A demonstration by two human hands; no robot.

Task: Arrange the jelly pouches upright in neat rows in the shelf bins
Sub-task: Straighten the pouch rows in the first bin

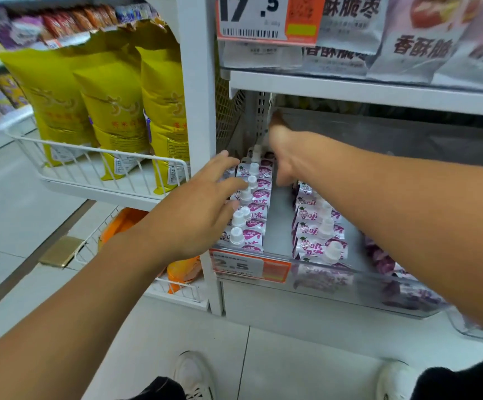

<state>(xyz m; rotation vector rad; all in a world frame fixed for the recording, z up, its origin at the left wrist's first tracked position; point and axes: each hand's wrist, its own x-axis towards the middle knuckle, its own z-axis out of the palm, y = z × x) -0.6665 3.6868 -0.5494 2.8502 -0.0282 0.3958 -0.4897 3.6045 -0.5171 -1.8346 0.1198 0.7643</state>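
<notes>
At the upper left of the frame, tall yellow bags [110,111] stand in a white wire basket [113,171], with an orange bag [182,268] in a lower basket beneath it. From the lower left, the left hand [202,209] reaches toward the centre, its fingers spread and nearly straight, the fingertips [236,184] touching the white caps of the left row of jelly pouches [252,209]; it grips nothing. That row stands upright, running from the front of the clear shelf bin [335,277] to its back, purple-and-white faces packed close. An orange price tag [249,265] sits on the bin's front lip, below the row. Right of a bare strip of bin floor, a second row of pouches [318,229] leans, caps tilted to the right. The right hand [283,151] comes in from the right edge to the back of the left row, just above centre, its fingers curled downward beside the rearmost pouches; whether it pinches one cannot be told. At the right edge, more purple pouches [379,258] lie partly hidden under the forearm. White shoes [194,376] show at the bottom
</notes>
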